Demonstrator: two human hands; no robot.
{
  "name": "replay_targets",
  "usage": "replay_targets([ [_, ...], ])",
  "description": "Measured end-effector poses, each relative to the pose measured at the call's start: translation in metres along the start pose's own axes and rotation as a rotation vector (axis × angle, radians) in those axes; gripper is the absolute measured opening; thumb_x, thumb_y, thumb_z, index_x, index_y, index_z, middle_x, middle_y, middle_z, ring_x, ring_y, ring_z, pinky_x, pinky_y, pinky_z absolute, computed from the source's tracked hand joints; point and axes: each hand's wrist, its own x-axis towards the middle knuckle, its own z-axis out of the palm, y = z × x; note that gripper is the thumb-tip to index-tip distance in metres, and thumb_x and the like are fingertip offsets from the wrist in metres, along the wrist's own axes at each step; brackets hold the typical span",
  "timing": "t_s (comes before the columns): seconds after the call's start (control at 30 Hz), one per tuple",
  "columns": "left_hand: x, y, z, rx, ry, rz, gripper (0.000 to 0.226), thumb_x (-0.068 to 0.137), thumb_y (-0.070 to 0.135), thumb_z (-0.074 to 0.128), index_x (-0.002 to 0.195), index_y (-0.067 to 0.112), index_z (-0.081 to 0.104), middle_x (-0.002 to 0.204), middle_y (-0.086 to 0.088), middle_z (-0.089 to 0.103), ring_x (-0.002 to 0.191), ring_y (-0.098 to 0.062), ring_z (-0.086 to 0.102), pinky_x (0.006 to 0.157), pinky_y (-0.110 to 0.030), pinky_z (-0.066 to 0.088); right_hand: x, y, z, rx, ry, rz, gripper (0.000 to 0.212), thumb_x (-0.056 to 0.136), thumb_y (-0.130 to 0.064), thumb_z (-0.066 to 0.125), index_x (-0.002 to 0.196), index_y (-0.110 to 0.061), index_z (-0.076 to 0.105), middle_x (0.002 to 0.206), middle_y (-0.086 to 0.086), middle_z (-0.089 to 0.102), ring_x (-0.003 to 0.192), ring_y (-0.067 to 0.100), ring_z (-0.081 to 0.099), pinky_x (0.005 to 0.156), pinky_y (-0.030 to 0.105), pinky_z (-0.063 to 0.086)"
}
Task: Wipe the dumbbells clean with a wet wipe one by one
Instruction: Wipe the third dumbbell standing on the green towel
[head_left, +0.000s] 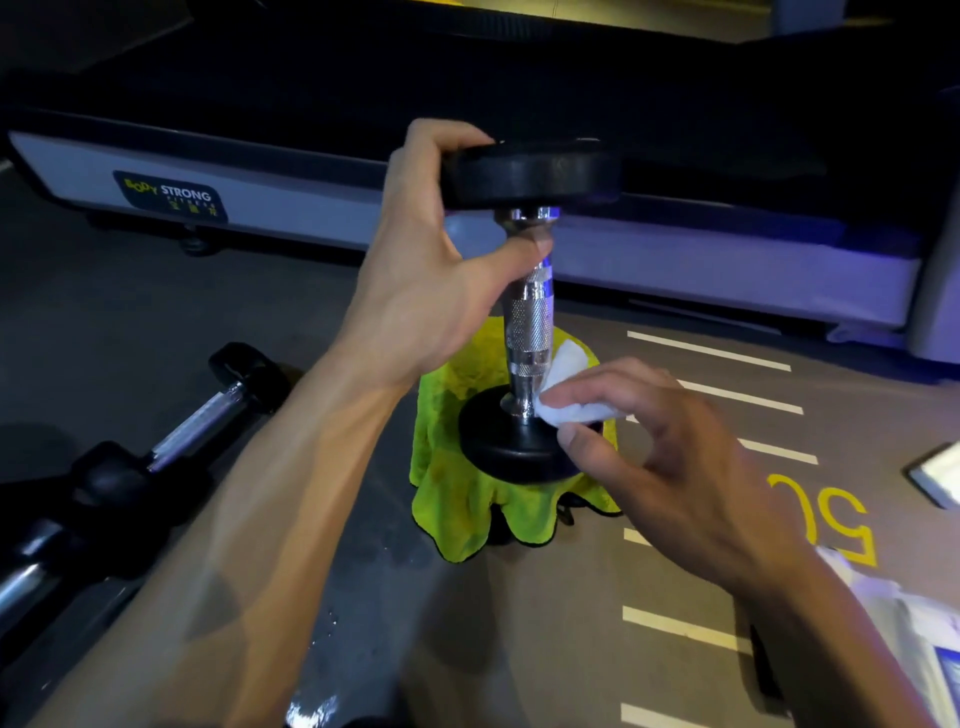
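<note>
Right hand (670, 467) fingers (576, 397) pinch a white wet wipe (569, 402) against the chrome handle base of an upright dumbbell (530, 312), frame centre, on a green towel (457, 493), left hand (431, 270) gripping its top head.

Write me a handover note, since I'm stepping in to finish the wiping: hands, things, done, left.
Left hand grips the top black plate of the upright chrome-handled dumbbell, thumb on the handle.
Right hand pinches the white wet wipe against the handle's lower end.
The dumbbell stands on a lime-green cloth.
More black dumbbells lie on the floor at left.
Done: cannot tell.
Left: finish this one, then the others.
</note>
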Motion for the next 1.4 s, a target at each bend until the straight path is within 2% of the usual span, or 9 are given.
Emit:
replay_targets([
  [0.2, 0.001, 0.005, -0.003, 0.042, -0.058, 0.018, 0.06, 0.08, 0.026, 0.084, 0.127, 0.02, 0.047, 0.116, 0.008, 0.063, 0.11, -0.001, 0.059, 0.089, -0.025, 0.05, 0.014, -0.012, 0.002, 0.016, -0.118, 0.01, 0.023, 0.096, -0.016, 0.064, 0.102, -0.032, 0.08, 0.102, -0.02, 0.06, 0.094, -0.002, 0.061, 0.077, 0.004, 0.039],
  [0.37, 0.0, 0.005, -0.006, 0.059, -0.065, 0.033, 0.061, 0.08, 0.026, 0.084, 0.128, 0.021, 0.046, 0.115, 0.01, 0.062, 0.109, 0.0, 0.059, 0.09, -0.033, 0.054, 0.016, -0.018, 0.019, -0.083, 0.12, 0.001, 0.01, 0.086, -0.023, 0.078, 0.091, -0.031, 0.077, 0.087, -0.015, 0.066, 0.084, 0.002, 0.061, 0.07, 0.006, 0.04],
  [0.47, 0.001, 0.004, -0.008, 0.073, -0.062, 0.035, 0.061, 0.08, 0.029, 0.085, 0.127, 0.02, 0.046, 0.115, 0.008, 0.063, 0.111, -0.006, 0.06, 0.091, -0.042, 0.056, 0.012, -0.014, 0.013, -0.095, 0.223, 0.035, 0.015, 0.08, -0.027, 0.083, 0.08, -0.03, 0.068, 0.079, -0.012, 0.065, 0.081, 0.001, 0.061, 0.066, 0.008, 0.042],
  [0.57, 0.001, 0.005, -0.009, 0.084, -0.08, 0.037, 0.06, 0.081, 0.03, 0.084, 0.127, 0.022, 0.046, 0.117, 0.009, 0.063, 0.112, -0.008, 0.061, 0.091, -0.041, 0.056, 0.013, -0.015, 0.006, -0.092, 0.113, 0.086, 0.015, 0.077, -0.032, 0.082, 0.075, -0.032, 0.067, 0.076, -0.015, 0.061, 0.076, -0.005, 0.057, 0.063, 0.006, 0.038],
  [0.73, -0.001, 0.01, -0.009, 0.104, -0.145, 0.104, 0.063, 0.085, 0.025, 0.081, 0.135, 0.029, 0.043, 0.132, 0.007, 0.053, 0.112, -0.009, 0.062, 0.089, -0.021, 0.053, 0.022, -0.017, -0.002, 0.002, -0.049, 0.164, 0.011, 0.076, -0.032, 0.082, 0.076, -0.028, 0.071, 0.068, -0.023, 0.062, 0.063, -0.005, 0.057, 0.055, 0.008, 0.039],
  [0.9, 0.0, 0.009, -0.009, 0.089, -0.181, 0.103, 0.054, 0.083, 0.026, 0.082, 0.125, 0.027, 0.049, 0.125, -0.002, 0.058, 0.11, -0.017, 0.063, 0.095, -0.034, 0.054, 0.02, -0.017, 0.019, -0.015, 0.119, 0.061, 0.019, 0.078, -0.031, 0.085, 0.073, -0.025, 0.067, 0.064, -0.011, 0.057, 0.062, 0.008, 0.055, 0.055, 0.015, 0.038],
  [1.07, 0.002, 0.009, -0.008, 0.087, -0.181, 0.125, 0.051, 0.083, 0.025, 0.082, 0.122, 0.026, 0.049, 0.124, -0.003, 0.059, 0.11, -0.017, 0.062, 0.091, -0.024, 0.052, 0.031, -0.019, 0.026, -0.094, 0.376, -0.093, 0.015, 0.084, -0.03, 0.082, 0.084, -0.025, 0.068, 0.078, -0.01, 0.057, 0.071, 0.01, 0.055, 0.062, 0.02, 0.043],
  [1.27, 0.004, 0.006, -0.01, 0.069, -0.18, 0.119, 0.05, 0.083, 0.023, 0.082, 0.12, 0.028, 0.048, 0.123, -0.002, 0.06, 0.11, -0.017, 0.064, 0.089, -0.019, 0.05, 0.025, -0.011, 0.026, -0.052, 0.191, -0.092, 0.016, 0.081, -0.021, 0.082, 0.081, -0.024, 0.066, 0.073, -0.009, 0.056, 0.069, 0.012, 0.055, 0.057, 0.017, 0.04],
  [1.4, 0.003, 0.008, -0.01, 0.058, -0.182, 0.114, 0.05, 0.084, 0.021, 0.082, 0.121, 0.025, 0.048, 0.123, -0.001, 0.059, 0.109, -0.016, 0.063, 0.087, -0.016, 0.049, 0.043, -0.023, 0.021, -0.097, 0.33, -0.151, 0.021, 0.081, -0.02, 0.082, 0.077, -0.022, 0.062, 0.072, -0.008, 0.058, 0.067, 0.012, 0.054, 0.059, 0.022, 0.043],
])
